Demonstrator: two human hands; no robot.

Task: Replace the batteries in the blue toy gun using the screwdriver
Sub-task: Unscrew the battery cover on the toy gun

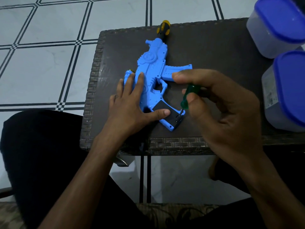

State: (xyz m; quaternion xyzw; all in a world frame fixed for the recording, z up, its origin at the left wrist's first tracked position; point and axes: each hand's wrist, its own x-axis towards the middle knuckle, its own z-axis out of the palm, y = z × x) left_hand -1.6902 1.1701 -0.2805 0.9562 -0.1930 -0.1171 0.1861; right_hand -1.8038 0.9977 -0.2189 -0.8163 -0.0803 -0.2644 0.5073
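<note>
A blue toy gun [151, 68] lies flat on a dark woven table [214, 52], its yellow and black muzzle pointing away from me. A black panel [162, 105] sits in the gun's grip, near the table's front edge. My left hand [130, 103] lies flat on the gun's body, fingers straight, the thumb pressing on the black panel. My right hand [219, 104] grips a screwdriver [188, 96] with a green translucent handle. Its tip touches the lower end of the grip, beside the panel.
Two clear containers with blue lids [279, 25] [285, 91] stand at the table's right edge. Around the table is a white tiled floor with dark lines [49, 55]. My legs in dark cloth are below the table's front edge.
</note>
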